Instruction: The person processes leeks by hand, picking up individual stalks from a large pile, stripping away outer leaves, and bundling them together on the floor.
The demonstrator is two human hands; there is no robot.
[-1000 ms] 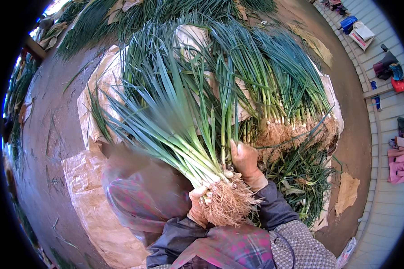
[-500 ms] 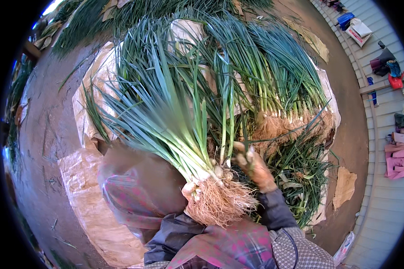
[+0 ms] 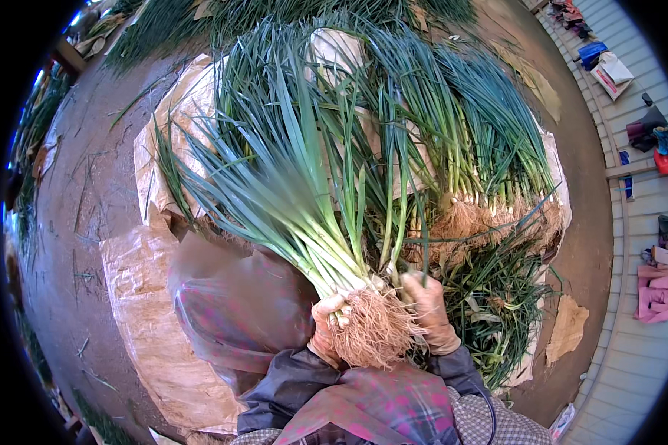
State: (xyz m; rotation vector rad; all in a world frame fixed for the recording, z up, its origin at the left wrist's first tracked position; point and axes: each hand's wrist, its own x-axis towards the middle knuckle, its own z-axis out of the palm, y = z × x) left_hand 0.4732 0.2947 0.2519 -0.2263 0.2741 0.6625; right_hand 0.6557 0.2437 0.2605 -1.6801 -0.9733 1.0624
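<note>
A thick bunch of green garlic (image 3: 323,248) lies slantwise before me, with long green leaves spread to the far left and tangled brown roots (image 3: 378,330) toward me. My left hand (image 3: 325,326) is closed round the white stem ends at the left of the roots. Against the right side of the roots is my right hand (image 3: 429,315), its fingers bent and closed next to the stem bases. A thin leaf runs down to those fingers, but what they hold is partly hidden. Dark sleeves cover both forearms, and a checked plastic-like cover lies over my lap.
More green garlic (image 3: 489,141) lies in a row at the far right, roots toward me. Below it is a heap of loose trimmed leaves (image 3: 489,304). Tan sacking (image 3: 152,297) covers the ground at left. A corrugated wall (image 3: 653,252) curves along the right side.
My right hand has come down and in against the root end of the bunch. The bunch's roots have tipped more upright, and my left hand now shows beside them.
</note>
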